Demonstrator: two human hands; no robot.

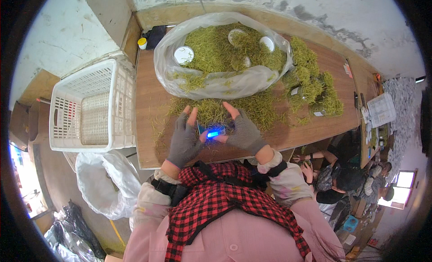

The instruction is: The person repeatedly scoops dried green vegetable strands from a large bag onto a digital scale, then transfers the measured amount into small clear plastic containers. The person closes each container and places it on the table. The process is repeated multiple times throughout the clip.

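My left hand [183,142], in a grey fingerless glove, is at the left of a small digital scale [213,134] with a blue-lit display. Opposite it, my right hand [246,132] wears a matching glove. Both have fingers stretched out and apart, with the thumbs beside the display; whether they touch the scale I cannot tell. A loose heap of yellow-green dried plant strands [210,110] lies at my fingertips and hides much of the scale. Just beyond, a large clear plastic bag [225,79] holds more strands, with several round white-topped containers partly buried in them.
Strand-filled clear containers [310,88] stand at the table's right. A white plastic crate [94,106] sits left, above a white-lined bin [108,183]. A yellow-lidded jar [142,42] stands at the back left. Another person's hands [307,167] work at the lower right.
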